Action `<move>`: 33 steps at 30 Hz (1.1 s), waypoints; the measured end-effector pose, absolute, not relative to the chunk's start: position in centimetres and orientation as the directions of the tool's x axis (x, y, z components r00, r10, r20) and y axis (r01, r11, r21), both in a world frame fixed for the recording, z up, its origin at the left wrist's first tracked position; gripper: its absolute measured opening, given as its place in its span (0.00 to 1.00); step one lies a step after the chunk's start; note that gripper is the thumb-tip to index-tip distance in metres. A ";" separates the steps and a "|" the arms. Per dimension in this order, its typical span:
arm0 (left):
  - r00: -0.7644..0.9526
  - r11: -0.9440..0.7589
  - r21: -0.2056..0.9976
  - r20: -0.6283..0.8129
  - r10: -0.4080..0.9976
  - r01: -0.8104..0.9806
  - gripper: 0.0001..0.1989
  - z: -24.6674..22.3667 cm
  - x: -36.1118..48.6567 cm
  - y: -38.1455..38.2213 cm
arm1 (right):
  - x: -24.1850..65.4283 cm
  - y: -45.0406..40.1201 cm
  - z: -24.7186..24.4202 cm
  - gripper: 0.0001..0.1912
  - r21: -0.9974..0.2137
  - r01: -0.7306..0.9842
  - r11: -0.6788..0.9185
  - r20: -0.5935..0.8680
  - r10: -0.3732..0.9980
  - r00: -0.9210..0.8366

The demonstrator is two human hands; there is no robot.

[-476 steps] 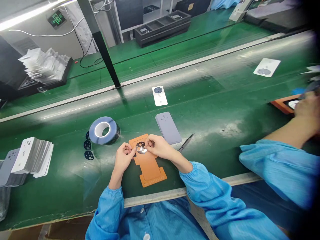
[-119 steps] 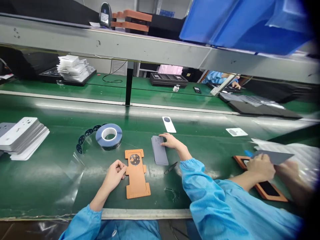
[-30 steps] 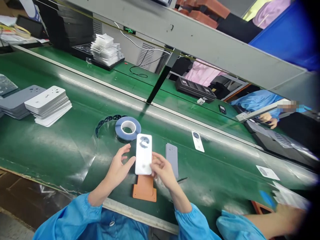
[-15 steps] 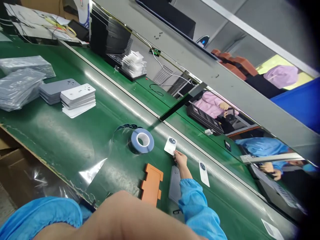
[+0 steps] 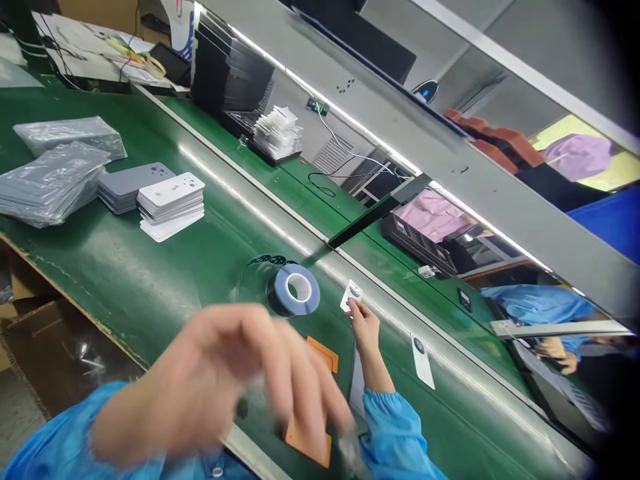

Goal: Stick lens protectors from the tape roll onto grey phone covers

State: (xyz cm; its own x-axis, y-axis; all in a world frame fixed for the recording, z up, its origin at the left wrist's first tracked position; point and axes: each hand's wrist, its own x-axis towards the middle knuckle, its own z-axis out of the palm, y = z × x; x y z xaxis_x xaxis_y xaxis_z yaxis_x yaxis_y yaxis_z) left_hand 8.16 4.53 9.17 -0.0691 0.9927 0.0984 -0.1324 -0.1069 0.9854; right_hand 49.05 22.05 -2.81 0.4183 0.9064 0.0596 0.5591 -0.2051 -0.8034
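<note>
My right hand (image 5: 366, 327) pinches the lower edge of a white phone back cover (image 5: 346, 304) that has a dark round camera piece near its top. Large and blurred in the foreground, my left hand (image 5: 235, 373) is raised with loosely bent fingers apart, and nothing shows in it. Partly behind its fingers lies an orange fixture plate (image 5: 325, 357). A grey phone back cover (image 5: 357, 383) is beside the fixture, mostly hidden by my right arm. A blue-sided roll (image 5: 313, 291) with a white core stands left of my right hand, its strip of dark round pieces (image 5: 270, 259) trailing behind.
White (image 5: 173, 193) and grey (image 5: 117, 190) stacks of back covers sit at left, beside plastic-wrapped packs (image 5: 55, 180). Another white cover (image 5: 424, 363) lies on the metal strip to the right. A slanting post (image 5: 360, 217) and overhead shelf cross the bench. Co-workers' hands (image 5: 557, 353) appear beyond.
My left hand has risen, bringing its fingers into view over the orange fixture. My right hand stays at the white cover, with its fingers now further over it. The view has shifted slightly.
</note>
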 end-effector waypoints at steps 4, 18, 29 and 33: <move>-0.185 -0.107 0.977 0.141 0.973 0.184 0.19 4.5 9.7 13.9 | 41.8 18.2 -1.6 0.24 -0.898 0.438 -0.032 0.031 0.990 0.135; 0.208 0.089 0.939 -0.165 0.964 0.334 0.16 -5.2 8.3 16.0 | 33.2 16.5 -3.0 0.16 -0.847 0.526 0.076 -0.025 0.983 -0.182; 0.247 0.139 0.989 -0.146 0.958 0.046 0.27 -4.5 11.2 11.4 | 30.0 11.5 -2.6 0.17 -0.843 0.467 0.266 0.139 0.948 -0.287; 0.215 0.143 0.985 -0.160 0.964 0.093 0.29 -4.5 11.5 11.3 | 30.0 10.3 -2.3 0.16 -0.842 0.458 0.284 0.179 0.949 -0.259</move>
State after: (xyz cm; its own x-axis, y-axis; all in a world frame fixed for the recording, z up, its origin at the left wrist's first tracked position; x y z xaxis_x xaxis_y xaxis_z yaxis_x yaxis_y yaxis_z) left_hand 11.45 11.26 -4.46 0.2148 0.9635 -0.1598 0.0928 0.1427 0.9854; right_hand 30.02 10.35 -2.29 -0.2595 0.9491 0.1787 0.4582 0.2839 -0.8423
